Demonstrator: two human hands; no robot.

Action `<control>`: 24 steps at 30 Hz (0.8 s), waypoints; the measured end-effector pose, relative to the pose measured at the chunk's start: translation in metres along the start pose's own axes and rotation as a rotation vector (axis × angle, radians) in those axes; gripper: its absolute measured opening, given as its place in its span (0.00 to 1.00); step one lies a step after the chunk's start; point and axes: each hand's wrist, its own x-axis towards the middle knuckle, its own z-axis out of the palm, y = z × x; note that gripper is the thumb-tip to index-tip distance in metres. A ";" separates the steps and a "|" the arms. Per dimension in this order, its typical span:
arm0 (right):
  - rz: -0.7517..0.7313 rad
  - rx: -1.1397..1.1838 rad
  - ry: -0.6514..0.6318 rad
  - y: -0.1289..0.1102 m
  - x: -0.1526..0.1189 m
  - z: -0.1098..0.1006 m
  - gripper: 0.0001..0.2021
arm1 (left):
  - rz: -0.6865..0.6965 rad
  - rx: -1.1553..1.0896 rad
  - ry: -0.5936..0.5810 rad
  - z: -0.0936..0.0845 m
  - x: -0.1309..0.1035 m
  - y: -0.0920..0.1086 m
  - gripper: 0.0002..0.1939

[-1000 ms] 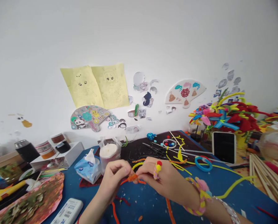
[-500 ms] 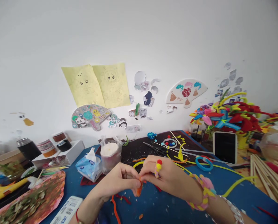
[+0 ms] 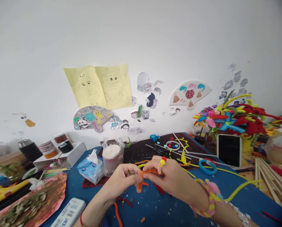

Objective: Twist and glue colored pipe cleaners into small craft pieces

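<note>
The left hand and the right hand meet over the middle of the blue table, both pinching one orange pipe cleaner; the left fingertips grip its bent lower end, the right fingers clasp the stretch running toward a pom-pom ring on that hand. At far left lies a pink sheet heaped with dried leaves, a yellow glue gun beside it; a white remote rests at the near edge; a tissue pack sits just left of a bagged white tub, both behind the left hand; scissors lie on the dark mat beyond the hands; a blue tape ring lies right of the right hand; a phone stands propped before a pipe-cleaner bouquet; wooden sticks lie at far right.
</note>
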 end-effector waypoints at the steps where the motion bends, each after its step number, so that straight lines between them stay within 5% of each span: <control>1: 0.000 0.006 0.002 0.000 0.000 0.000 0.04 | 0.002 -0.005 -0.009 0.000 0.000 0.000 0.04; 11: -0.023 -0.027 0.027 0.007 -0.002 0.002 0.05 | -0.008 0.014 -0.067 -0.003 -0.002 0.000 0.09; 24: -0.053 -0.059 0.080 0.005 -0.002 0.008 0.08 | 0.058 0.027 0.137 0.002 -0.002 0.002 0.05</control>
